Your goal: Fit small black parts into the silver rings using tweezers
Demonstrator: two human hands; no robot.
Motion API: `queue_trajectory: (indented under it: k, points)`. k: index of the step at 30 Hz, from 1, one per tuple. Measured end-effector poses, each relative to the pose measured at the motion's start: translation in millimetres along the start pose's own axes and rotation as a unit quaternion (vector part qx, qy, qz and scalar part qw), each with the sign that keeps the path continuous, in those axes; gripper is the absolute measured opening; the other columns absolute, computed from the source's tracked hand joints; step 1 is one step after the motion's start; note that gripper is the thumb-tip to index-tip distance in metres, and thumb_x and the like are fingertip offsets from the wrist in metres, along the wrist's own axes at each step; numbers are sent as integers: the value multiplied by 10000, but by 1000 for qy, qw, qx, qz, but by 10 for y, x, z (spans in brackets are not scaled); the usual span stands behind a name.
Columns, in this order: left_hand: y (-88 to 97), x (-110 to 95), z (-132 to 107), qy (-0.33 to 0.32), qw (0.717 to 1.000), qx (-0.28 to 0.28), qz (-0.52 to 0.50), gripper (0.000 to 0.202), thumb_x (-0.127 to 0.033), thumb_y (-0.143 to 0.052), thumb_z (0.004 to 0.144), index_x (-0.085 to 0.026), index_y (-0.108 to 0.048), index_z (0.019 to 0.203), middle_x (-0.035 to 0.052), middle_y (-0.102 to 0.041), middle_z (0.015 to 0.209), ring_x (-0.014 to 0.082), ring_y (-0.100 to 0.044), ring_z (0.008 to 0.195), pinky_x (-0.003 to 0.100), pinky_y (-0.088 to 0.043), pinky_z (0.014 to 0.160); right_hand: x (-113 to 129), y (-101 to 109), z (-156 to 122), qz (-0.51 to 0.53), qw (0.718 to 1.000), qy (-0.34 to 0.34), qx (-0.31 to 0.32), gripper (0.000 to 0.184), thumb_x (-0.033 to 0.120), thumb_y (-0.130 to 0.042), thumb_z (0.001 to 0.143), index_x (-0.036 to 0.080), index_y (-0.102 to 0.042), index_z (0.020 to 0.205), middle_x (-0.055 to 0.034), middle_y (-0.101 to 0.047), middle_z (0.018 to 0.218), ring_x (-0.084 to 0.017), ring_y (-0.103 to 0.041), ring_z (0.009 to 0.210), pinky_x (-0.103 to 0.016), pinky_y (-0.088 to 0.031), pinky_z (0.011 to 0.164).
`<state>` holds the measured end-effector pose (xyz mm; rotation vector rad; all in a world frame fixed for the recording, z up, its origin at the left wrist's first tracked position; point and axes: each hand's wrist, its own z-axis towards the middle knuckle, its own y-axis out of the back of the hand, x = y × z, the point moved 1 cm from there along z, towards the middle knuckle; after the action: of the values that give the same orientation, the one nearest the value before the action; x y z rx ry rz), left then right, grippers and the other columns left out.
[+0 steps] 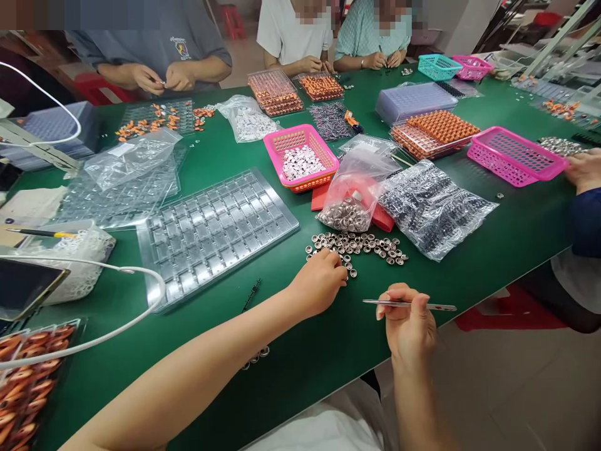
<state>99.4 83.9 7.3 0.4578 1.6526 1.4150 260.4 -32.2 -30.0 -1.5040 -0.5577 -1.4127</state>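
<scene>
Metal rings [357,245] lie scattered on the green table [493,250], left hand [319,279] fingertips curled together among them, while right hand [408,322] fingers pinch tweezers [408,305] just nearer.

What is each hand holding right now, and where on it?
Right hand pinches tweezers near the middle, tips pointing left. Left hand rests fingertips on the loose metal rings; any grasp cannot be told.

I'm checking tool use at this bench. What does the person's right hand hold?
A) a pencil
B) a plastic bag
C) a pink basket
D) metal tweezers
D: the right hand grips slim metal tweezers pointing left, while the left hand rests on the scattered metal rings on the green table.
</scene>
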Motion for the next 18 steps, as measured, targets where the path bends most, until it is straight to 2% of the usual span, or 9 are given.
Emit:
queue_trajectory:
  k: [6, 9, 12, 15, 18]
  points:
    - [114, -93, -123, -7, 999, -19, -24, 151, -160, -528, 968, -124, -666, 918, 138, -654, 1061, 275, -554, 989, 421, -476, 885, -4, 10, 15, 16, 1000, -10, 18, 444, 486, -404, 1025, 182, -695, 884, -23, -562, 861, -116, -650, 617, -285, -569, 528]
    - [197, -119, -355, 16, 998, -35, -58, 136, -172, -502, 987, -143, -626, 942, 100, -691, 976, 237, -604, 955, 371, -504, 868, -14, 10, 35, 14, 999, -28, 36, 285, 417, -545, 982, 189, -702, 913, -28, -578, 929, -123, -683, 673, -297, -610, 599]
    - [223, -113, -658, 62, 993, -53, -87, 84, -171, -510, 981, -165, -594, 979, 70, -696, 928, 202, -644, 881, 312, -533, 757, -26, 13, 37, -5, 997, -58, 58, 97, 290, -700, 895, 204, -705, 940, -15, -583, 982, -119, -707, 726, -289, -634, 684]
    - [182, -79, -924, 116, 980, -66, -145, 163, -191, -508, 989, -165, -592, 1126, 70, -688, 956, 195, -656, 875, 306, -544, 743, -26, 22, 8, -37, 993, -87, 73, 115, 247, -745, 858, 224, -707, 963, -8, -614, 1015, -118, -719, 757, -280, -640, 730]
    - [111, -36, -1081, 108, 976, -74, -175, 285, -176, -474, 1004, -169, -591, 1263, 89, -683, 1009, 213, -653, 935, 321, -544, 770, -3, 9, -51, -80, 985, -121, 93, 133, 259, -755, 851, 225, -718, 974, -21, -672, 977, -144, -731, 764, -285, -648, 717]
